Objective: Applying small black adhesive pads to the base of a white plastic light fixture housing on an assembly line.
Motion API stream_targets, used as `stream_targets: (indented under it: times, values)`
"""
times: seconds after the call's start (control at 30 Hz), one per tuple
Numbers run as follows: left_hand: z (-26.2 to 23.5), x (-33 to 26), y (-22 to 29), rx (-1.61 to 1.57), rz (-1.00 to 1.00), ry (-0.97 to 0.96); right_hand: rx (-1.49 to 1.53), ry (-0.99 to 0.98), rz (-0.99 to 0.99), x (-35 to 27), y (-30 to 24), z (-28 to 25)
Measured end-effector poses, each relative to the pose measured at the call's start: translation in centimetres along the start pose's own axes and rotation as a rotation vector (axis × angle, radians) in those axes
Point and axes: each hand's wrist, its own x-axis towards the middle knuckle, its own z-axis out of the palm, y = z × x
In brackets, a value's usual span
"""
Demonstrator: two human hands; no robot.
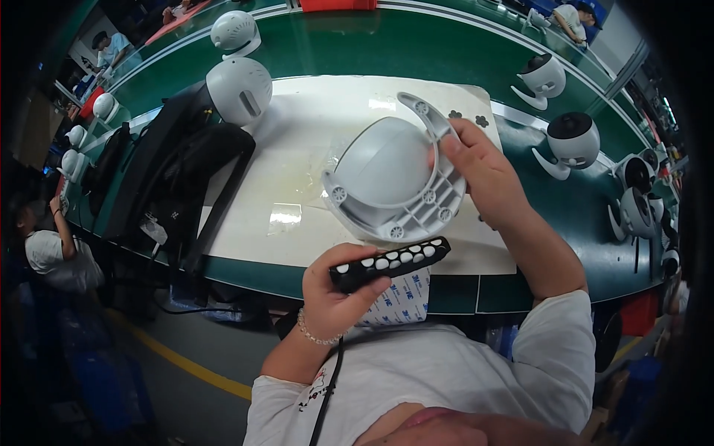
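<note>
My right hand [483,167] grips the raised end of a light grey crescent-shaped stand on a white rounded plastic housing [383,160]. The stand's ribbed underside faces up and shows several round recesses. Just below it, my left hand [331,290] is closed round a black bar [390,262] with white oval spots along its side. The bar is held apart from the housing, a little tilted. Small black flower-shaped pieces [482,121] lie on the white mat [297,134] near my right hand.
At the left are a white round housing [239,91] and black bags [160,163]. Finished-looking white-and-black round devices [573,141] stand along the right of the green table [335,48]. A blue-printed white sheet [401,301] hangs at the near edge. Another person [59,256] sits at the left.
</note>
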Motion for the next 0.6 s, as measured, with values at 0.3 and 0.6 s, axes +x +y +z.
stream_targets:
  times: [0.3, 0.6]
  values:
    - [1.2, -0.7, 1.3, -0.077, -0.050, 0.088, -0.474, -0.186, -0.704, -5.7, 0.9, -0.1]
    - [1.4, -0.5, 2.0, 0.025, -0.133, 0.147, -0.780, -0.184, -1.078, -5.1, 1.0, -0.7]
